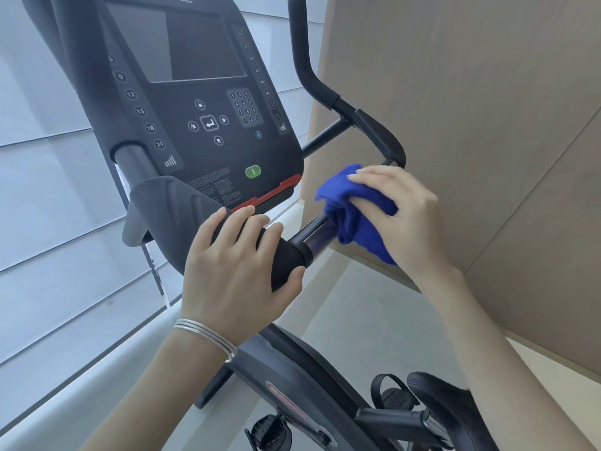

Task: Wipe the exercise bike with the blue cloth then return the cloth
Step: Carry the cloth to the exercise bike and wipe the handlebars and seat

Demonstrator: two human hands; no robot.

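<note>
In the head view, the right hand (403,216) presses a bunched, bright blue terry cloth (351,216) around the shiny metal section of the handlebar tube (313,234) of the black exercise bike (201,102); the fingers are curled over the cloth and hold it closed against the tube. The left hand (240,265) is wrapped firmly around the black padded grip (286,258) just beside it, on the side nearer to the console, probably to steady the bike. The tube's long axis runs from this padded grip up and to the right, toward the curved black outer handle (383,138). In my judgement the wiping stroke must follow this axis, and the right hand is already the one placed on it.
</note>
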